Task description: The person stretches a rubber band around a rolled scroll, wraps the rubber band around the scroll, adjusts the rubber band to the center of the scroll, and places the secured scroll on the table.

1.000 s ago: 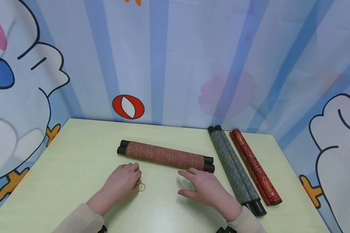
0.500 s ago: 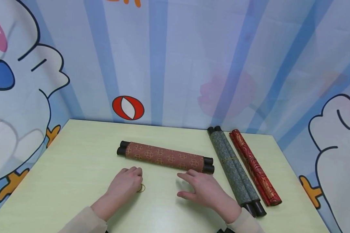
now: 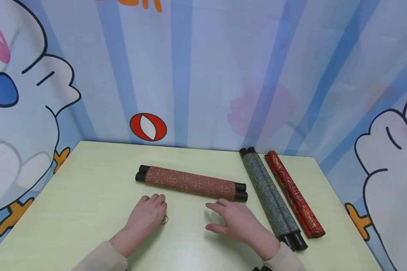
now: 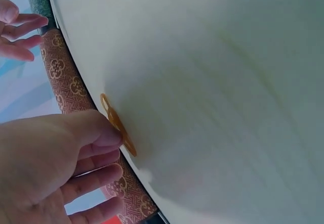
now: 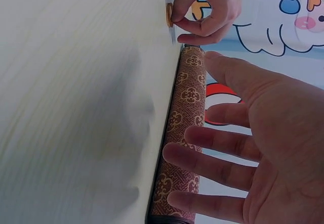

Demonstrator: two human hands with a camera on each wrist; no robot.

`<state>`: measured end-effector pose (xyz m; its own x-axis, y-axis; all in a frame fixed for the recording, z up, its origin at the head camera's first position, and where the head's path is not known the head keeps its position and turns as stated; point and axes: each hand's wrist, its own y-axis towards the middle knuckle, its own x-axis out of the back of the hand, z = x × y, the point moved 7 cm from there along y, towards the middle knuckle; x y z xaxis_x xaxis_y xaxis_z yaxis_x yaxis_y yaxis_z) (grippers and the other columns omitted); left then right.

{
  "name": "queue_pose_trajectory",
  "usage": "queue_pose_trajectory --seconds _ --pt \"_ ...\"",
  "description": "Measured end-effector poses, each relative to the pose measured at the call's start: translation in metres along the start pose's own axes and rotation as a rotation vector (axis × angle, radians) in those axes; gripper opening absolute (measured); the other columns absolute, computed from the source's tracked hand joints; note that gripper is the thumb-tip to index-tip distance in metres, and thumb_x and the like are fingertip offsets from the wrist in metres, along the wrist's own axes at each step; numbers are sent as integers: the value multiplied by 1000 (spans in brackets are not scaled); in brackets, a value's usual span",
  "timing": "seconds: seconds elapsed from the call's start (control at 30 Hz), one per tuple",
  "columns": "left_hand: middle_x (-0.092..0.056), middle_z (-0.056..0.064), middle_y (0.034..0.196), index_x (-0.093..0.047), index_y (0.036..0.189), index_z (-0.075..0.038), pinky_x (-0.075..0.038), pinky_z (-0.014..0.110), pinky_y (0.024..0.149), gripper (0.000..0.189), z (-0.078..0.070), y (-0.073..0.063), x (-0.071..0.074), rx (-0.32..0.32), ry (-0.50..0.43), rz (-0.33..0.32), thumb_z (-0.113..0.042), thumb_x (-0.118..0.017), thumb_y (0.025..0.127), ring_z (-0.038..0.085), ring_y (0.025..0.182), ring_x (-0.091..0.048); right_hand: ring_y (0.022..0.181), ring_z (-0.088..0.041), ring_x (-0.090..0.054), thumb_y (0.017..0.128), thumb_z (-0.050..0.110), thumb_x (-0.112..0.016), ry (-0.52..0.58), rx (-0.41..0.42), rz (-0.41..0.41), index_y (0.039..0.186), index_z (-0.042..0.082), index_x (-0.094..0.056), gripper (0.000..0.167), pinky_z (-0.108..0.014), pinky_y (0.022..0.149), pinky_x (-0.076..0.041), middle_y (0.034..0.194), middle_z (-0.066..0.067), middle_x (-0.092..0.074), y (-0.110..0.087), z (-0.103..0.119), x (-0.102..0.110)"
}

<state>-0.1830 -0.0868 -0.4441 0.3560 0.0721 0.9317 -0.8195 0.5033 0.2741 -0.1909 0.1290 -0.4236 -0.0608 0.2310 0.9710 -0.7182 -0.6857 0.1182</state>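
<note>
Between the thumb and index finger of my left hand (image 3: 147, 213) is a thin yellow rubber band (image 4: 117, 125), pinched just above the table top. Its loop pokes out past the fingertips in the head view (image 3: 164, 219). My right hand (image 3: 235, 220) hovers with fingers spread and holds nothing; in the right wrist view its fingers (image 5: 210, 166) stand apart. Beyond both hands lies a rolled brown-red scroll (image 3: 191, 183) with gold flower patterns and black rod ends, nearly crosswise on the table.
Right of my right hand lies a grey-green scroll (image 3: 266, 188) with a band around its middle. Alongside it is a red and gold scroll (image 3: 296, 195). The pale table (image 3: 98, 180) ends at a blue striped cartoon backdrop (image 3: 203, 75).
My left hand has shifted slightly right, still pinching the rubber band. The right hand holds almost the same place. The head view has tilted up a little; the scrolls lie as before.
</note>
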Motion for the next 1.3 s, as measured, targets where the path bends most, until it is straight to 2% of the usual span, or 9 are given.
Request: queue_pose_trajectory --seconds 0.1,0.2,0.37,0.47,0.7,0.9,1.0,1.17,1.3 --pt "-53 2 83 -69 79 -8 -54 40 73 11 4 0 2 16 -30 8 -6 -79 83 21 80 -59 85 -14 -69 97 46 -78 0 4 -11 140 12 -71 56 -35 69 -60 116 -1 -72 0 0 2" --pt "-60 3 89 -68 78 -8 -57 44 78 14 10 4 12 41 -84 -8 -9 -81 79 23 84 -63 86 -15 -70 98 45 -78 11 2 -25 140 12 -70 55 -34 67 -59 116 -2 -72 1 0 6" --pt "-66 3 93 -59 71 -13 -59 46 79 24 20 17 42 64 -189 -130 -9 -80 79 24 85 -66 89 -17 -72 100 44 -75 76 -9 -38 144 13 -67 54 -34 67 -58 118 -4 -72 5 1 14" --pt "-66 2 93 -58 70 -16 -59 46 79 26 25 24 59 64 -248 -194 -8 -81 79 22 83 -66 95 -19 -73 102 43 -74 143 -9 -58 148 15 -64 55 -37 73 -60 120 -3 -72 9 5 21" --pt "-68 2 94 -62 72 -16 -61 42 80 24 28 37 93 46 -365 -283 -8 -83 81 21 82 -67 121 -26 -70 101 38 -75 208 65 -201 149 14 -64 55 -48 96 -61 140 -8 -68 22 20 49" --pt "-72 1 99 -65 75 -16 -61 40 81 22 25 44 109 17 -435 -317 -10 -86 80 18 85 -67 107 -21 -73 99 32 -78 248 123 -310 145 17 -67 49 -41 85 -63 128 -4 -72 34 29 64" --pt "-72 1 102 -67 78 -15 -61 43 86 19 22 47 117 -11 -445 -327 -10 -86 80 18 85 -67 108 -18 -72 102 29 -75 308 127 -310 144 19 -68 44 -39 85 -63 128 -2 -71 40 29 67" --pt "-74 4 107 -72 83 -12 -62 48 92 14 17 49 128 -63 -420 -348 -11 -85 82 22 93 -71 123 -16 -66 107 25 -68 411 149 -258 147 19 -66 40 -41 96 -60 138 0 -67 50 28 65" --pt "-74 5 110 -75 88 -11 -61 50 95 11 14 51 132 -86 -393 -352 -13 -86 83 25 100 -72 128 -15 -63 107 23 -68 469 179 -232 145 18 -67 38 -41 103 -58 141 1 -65 55 29 63"
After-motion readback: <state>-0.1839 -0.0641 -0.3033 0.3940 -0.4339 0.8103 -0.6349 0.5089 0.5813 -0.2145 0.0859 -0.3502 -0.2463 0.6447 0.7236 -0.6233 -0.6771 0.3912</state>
